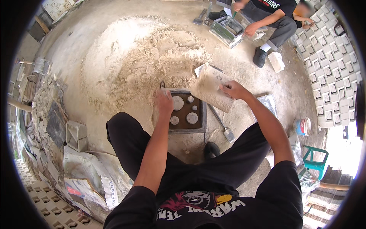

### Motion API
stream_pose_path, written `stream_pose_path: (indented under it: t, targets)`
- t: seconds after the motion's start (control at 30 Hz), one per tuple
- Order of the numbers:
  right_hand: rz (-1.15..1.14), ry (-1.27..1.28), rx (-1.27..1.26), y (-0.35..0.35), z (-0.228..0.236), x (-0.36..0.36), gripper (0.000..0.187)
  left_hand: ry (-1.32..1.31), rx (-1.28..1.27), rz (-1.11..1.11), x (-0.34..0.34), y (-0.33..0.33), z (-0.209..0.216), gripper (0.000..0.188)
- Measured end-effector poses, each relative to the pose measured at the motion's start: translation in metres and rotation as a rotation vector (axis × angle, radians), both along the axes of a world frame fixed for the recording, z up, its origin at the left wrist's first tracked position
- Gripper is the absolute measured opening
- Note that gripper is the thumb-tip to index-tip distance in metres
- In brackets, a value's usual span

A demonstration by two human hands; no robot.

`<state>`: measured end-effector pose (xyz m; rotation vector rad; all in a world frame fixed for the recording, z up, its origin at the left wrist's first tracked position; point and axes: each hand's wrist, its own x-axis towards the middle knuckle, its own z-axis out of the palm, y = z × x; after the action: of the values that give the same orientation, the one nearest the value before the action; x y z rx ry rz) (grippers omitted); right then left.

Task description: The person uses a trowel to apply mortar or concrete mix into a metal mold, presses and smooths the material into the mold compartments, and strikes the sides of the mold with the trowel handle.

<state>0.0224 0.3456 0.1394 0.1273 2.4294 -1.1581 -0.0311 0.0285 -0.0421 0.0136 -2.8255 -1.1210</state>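
A dark rectangular mould frame point(204, 130) lies on the ground between my legs, with several pale round discs of different sizes in its dark bed. My left hand point(164, 101) is closed at the frame's far left corner, where a small metal loop point(162, 83) sticks out beyond it. My right hand point(233, 91) grips the right side of a flat board point(212, 86) coated in pale sand. Tilted, the board is held over the frame's far right corner and hides part of it. A small trowel point(228, 133) lies on the ground to the right of the frame.
Loose sand point(133, 57) is heaped beyond the frame. At the far right a co-worker's hand point(251, 29) touches another mould point(228, 30). Patterned blocks point(328, 68) are stacked on the right, near a tub point(302, 126) and a green stool point(315, 162). Sacks point(87, 177) lie at left.
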Motion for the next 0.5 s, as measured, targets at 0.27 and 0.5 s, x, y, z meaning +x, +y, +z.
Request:
stream_pose_path:
  t: [0.27, 0.5]
  targets:
    - [0.253, 0.018, 0.147, 0.025, -0.018, 0.047, 0.059, -0.196, 0.591, -0.414, 0.033, 0.057, 0.037, 0.062]
    - [0.41, 0.099, 0.253, 0.011, -0.018, 0.052, 0.066, -0.392, 0.893, -0.418, 0.042, 0.087, -0.01, 0.071]
